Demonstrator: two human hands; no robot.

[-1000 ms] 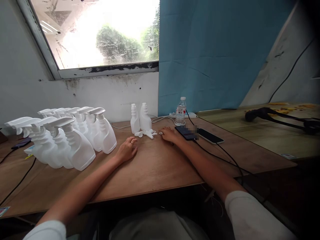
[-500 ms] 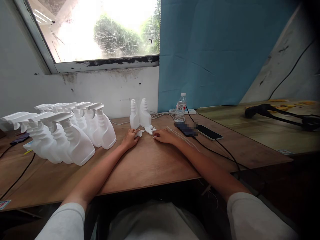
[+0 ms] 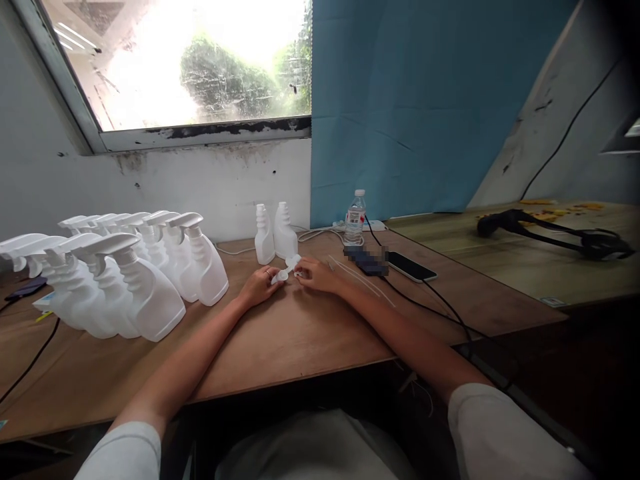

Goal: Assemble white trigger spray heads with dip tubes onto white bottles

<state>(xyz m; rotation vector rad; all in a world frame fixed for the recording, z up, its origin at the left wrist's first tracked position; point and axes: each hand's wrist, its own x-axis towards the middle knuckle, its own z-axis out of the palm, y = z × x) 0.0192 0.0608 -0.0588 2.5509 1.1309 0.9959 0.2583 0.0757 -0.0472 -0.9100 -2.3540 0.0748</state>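
My left hand [image 3: 257,287] is closed on a small white sprayer part [image 3: 279,275], whose rounded end sticks out past the fingertips. My right hand [image 3: 319,275] pinches a white trigger spray head [image 3: 293,263] just above the table. The two white pieces are close together between my hands; whether they touch, I cannot tell. Behind them stand two white spray bottles without heads, a left one [image 3: 265,235] and a right one [image 3: 285,232], both upright. On the left, several white bottles with trigger heads [image 3: 156,300] stand in rows.
Thin white tubes [image 3: 357,277] lie right of my right hand. Beyond are a clear water bottle [image 3: 355,220], a phone [image 3: 411,266] and a dark device [image 3: 367,262] with black cables. A black strap-like object [image 3: 545,230] lies on the neighbouring table [image 3: 480,267].
My right hand has picked the spray head up from the table and tilted it, bringing it nearer the left hand's part. The whole view has shifted slightly.
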